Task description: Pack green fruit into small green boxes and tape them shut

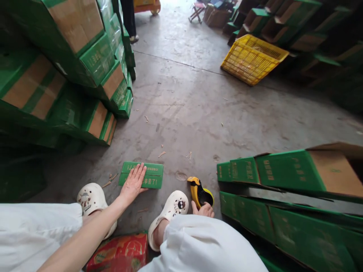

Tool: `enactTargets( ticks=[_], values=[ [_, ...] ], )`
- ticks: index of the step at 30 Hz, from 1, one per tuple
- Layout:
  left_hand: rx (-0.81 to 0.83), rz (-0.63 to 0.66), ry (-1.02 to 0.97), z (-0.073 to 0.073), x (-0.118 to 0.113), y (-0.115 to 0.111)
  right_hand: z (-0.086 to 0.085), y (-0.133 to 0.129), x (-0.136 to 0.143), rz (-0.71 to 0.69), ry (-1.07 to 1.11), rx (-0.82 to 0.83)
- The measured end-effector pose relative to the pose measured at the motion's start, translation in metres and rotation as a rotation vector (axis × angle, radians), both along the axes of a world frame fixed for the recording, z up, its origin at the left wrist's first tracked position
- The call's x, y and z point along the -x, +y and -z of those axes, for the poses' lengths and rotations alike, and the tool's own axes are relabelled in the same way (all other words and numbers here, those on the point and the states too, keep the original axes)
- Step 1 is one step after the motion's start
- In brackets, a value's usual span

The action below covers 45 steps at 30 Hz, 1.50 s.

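Observation:
A small green box point(154, 175) with printed characters lies on the floor between and ahead of my white clogs. My left hand point(135, 183) rests flat on its top, fingers extended, near the middle of the box. To the right of my right clog point(176, 206), my right hand point(203, 210) is at the near end of a yellow and black tape dispenser point(198, 192). Its fingers curl against the dispenser, and my knee partly hides the hand. The dispenser is beside the box, not touching it.
Green cartons point(99, 60) are stacked at the left. Flattened or folded green cartons point(289, 170) stand at the right. A yellow crate point(252, 60) sits farther back. A red box point(124, 251) is between my feet. A person's leg point(129, 19) shows at the back.

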<state>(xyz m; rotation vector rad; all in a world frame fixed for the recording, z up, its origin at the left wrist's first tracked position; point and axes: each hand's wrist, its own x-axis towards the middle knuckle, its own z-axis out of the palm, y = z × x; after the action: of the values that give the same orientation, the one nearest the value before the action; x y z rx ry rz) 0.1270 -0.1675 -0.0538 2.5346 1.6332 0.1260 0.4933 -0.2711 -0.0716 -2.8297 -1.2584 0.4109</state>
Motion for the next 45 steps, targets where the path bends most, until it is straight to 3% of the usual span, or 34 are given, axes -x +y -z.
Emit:
enactTargets(
  ticks=[5, 8, 13, 17, 20, 22, 25, 28, 30, 34, 39, 45],
  values=[
    [0.007, -0.003, 0.013, -0.004, -0.003, 0.003, -0.005, 0.037, 0.01, 0.001, -0.019, 0.308],
    [0.015, -0.002, 0.011, -0.003, -0.005, 0.005, -0.008, 0.059, 0.011, -0.038, -0.005, 0.31],
    [0.035, -0.01, 0.012, 0.0, -0.006, 0.009, -0.018, 0.077, 0.005, 0.011, 0.124, 0.296],
    [0.045, 0.004, 0.01, 0.003, -0.005, 0.013, -0.056, 0.109, 0.005, -0.021, 0.274, 0.098],
    [0.051, 0.004, -0.005, 0.002, -0.003, 0.015, -0.101, 0.151, 0.031, -0.2, 0.744, -0.091],
    [0.055, 0.003, -0.024, 0.001, -0.002, 0.016, -0.129, 0.179, 0.066, -0.353, 1.117, -0.024],
    [0.097, 0.001, -0.082, 0.003, -0.002, 0.014, -0.154, 0.21, 0.126, -0.67, 1.341, 0.211],
    [0.135, -0.041, -0.162, 0.007, -0.003, 0.01, -0.155, 0.222, 0.164, -0.957, 1.145, 0.302],
    [0.148, -0.071, -0.226, 0.009, -0.003, 0.009, -0.148, 0.222, 0.17, -1.038, 1.032, 0.286],
    [0.204, -0.063, -0.347, 0.005, 0.005, 0.009, -0.138, 0.219, 0.163, -1.025, 1.029, 0.286],
    [0.312, -0.119, -0.409, -0.007, 0.024, 0.008, -0.139, 0.224, 0.165, -1.039, 0.993, 0.319],
    [0.226, -0.158, -0.435, -0.007, 0.028, 0.008, -0.144, 0.233, 0.167, -1.103, 0.9, 0.359]
  ],
)
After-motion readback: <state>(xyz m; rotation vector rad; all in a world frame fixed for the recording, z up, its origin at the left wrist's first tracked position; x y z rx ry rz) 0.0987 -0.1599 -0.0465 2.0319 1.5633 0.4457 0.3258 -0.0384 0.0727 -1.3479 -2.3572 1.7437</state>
